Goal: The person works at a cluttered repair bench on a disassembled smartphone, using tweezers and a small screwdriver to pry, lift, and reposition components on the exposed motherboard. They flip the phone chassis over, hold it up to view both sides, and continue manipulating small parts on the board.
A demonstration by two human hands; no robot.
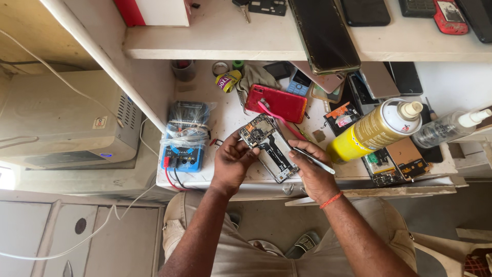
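Opened smartphone (270, 147), back cover off, circuit board exposed: held tilted above the near edge of the white workbench (225, 120), left hand (231, 163) grasping its left side. Right hand (313, 172) clenched around a slim grey tool (313, 160), tip at the phone's right edge. Left: blue multimeter (184, 141) in plastic wrap. Far: red phone (277, 103). Right: yellow spray can (374, 131).

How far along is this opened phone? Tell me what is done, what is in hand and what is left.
Done: the opened phone has its back cover off, with board and inner parts bare. In hand: the left hand grips its top end, and the right hand holds a slim silver tool beside it. Left: the phone is still uncovered; no back cover is fitted. A blue multimeter sits unused at the left.
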